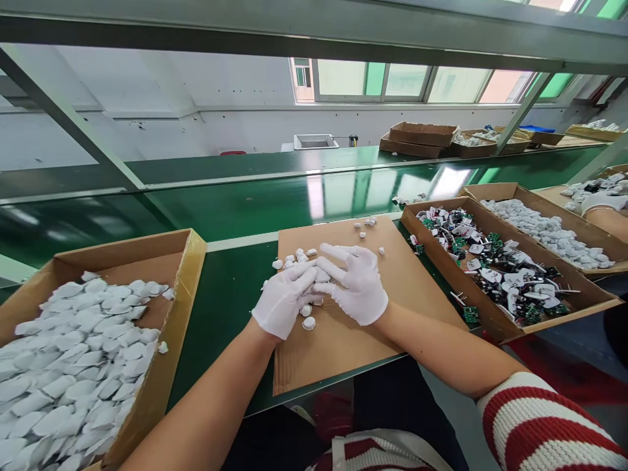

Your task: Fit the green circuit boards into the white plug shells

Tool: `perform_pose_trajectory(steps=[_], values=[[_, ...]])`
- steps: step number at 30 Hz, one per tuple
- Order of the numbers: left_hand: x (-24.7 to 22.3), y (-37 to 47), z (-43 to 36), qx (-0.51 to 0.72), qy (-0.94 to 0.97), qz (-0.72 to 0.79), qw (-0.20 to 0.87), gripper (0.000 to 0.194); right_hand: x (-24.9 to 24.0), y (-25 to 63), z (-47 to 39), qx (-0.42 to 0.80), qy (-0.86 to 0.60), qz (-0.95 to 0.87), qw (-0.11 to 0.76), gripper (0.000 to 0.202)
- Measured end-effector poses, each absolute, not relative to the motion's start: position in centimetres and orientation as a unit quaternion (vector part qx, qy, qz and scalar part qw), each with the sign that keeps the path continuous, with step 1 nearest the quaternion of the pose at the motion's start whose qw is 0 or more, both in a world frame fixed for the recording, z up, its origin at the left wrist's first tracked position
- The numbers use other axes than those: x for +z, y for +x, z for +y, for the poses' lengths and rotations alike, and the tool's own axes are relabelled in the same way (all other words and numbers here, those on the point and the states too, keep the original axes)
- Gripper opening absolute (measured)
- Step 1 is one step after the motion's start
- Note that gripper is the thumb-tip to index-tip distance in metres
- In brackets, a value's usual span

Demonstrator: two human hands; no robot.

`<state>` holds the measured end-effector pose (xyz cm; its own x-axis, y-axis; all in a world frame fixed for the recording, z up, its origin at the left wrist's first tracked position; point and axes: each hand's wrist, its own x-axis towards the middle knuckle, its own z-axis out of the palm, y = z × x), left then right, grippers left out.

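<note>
Both hands wear white gloves and meet over a brown cardboard sheet [392,327]. My left hand [287,297] has its fingers pressed together around a white piece [321,275] between the hands. My right hand [356,282] touches the same piece from the right, its thumb and fingers spread apart. Several small white parts [309,323] lie beside and beneath the fingers, and a few more [370,222] sit near the sheet's far edge.
A box of white pieces [196,268] stands at the left. On the right are a box of circuit boards and wires [495,327] and a box of small white parts [608,242]. Another person's gloved hand [604,203] is at the far right. A metal beam [314,33] crosses overhead.
</note>
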<state>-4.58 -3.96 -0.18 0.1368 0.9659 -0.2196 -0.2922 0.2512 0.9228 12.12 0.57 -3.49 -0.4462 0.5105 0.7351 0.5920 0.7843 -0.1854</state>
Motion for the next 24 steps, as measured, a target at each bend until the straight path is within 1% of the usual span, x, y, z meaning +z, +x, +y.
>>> perform_pose_trajectory(steps=[3,7,11,14,15,18,21,24], values=[[-0.2,-4.6,-3.8,0.491,0.380,0.451,0.641,0.049,-3.5,12.1,0.3,-0.052,-0.316,-0.857,0.404,0.031],[-0.2,-4.5,-3.8,0.479,0.373,0.455,0.652,0.053,-3.8,11.8,-0.2,-0.029,-0.359,-0.819,0.447,0.048],[0.0,-4.4,-4.0,0.483,0.380,0.454,0.645,0.048,-3.7,11.8,-0.2,-0.011,-0.299,-0.834,0.464,0.041],[0.0,-4.5,-4.1,0.481,0.377,0.446,0.653,0.049,-3.3,12.0,-0.4,0.079,-0.296,-0.825,0.475,0.050],[0.0,-4.6,-4.1,0.479,0.373,0.444,0.659,0.049,-3.1,12.1,-0.4,0.110,-0.298,-0.820,0.476,0.047],[0.1,-4.8,-4.0,0.478,0.344,0.431,0.683,0.044,-2.7,12.3,-0.6,0.176,-0.311,-0.796,0.489,0.028],[0.2,-4.9,-3.8,0.479,0.288,0.406,0.723,0.033,-2.0,12.5,-0.7,0.248,-0.329,-0.774,0.482,0.026],[0.3,-4.7,-3.8,0.480,0.262,0.385,0.743,0.028,-1.3,12.6,-0.7,0.318,-0.331,-0.761,0.458,0.029]])
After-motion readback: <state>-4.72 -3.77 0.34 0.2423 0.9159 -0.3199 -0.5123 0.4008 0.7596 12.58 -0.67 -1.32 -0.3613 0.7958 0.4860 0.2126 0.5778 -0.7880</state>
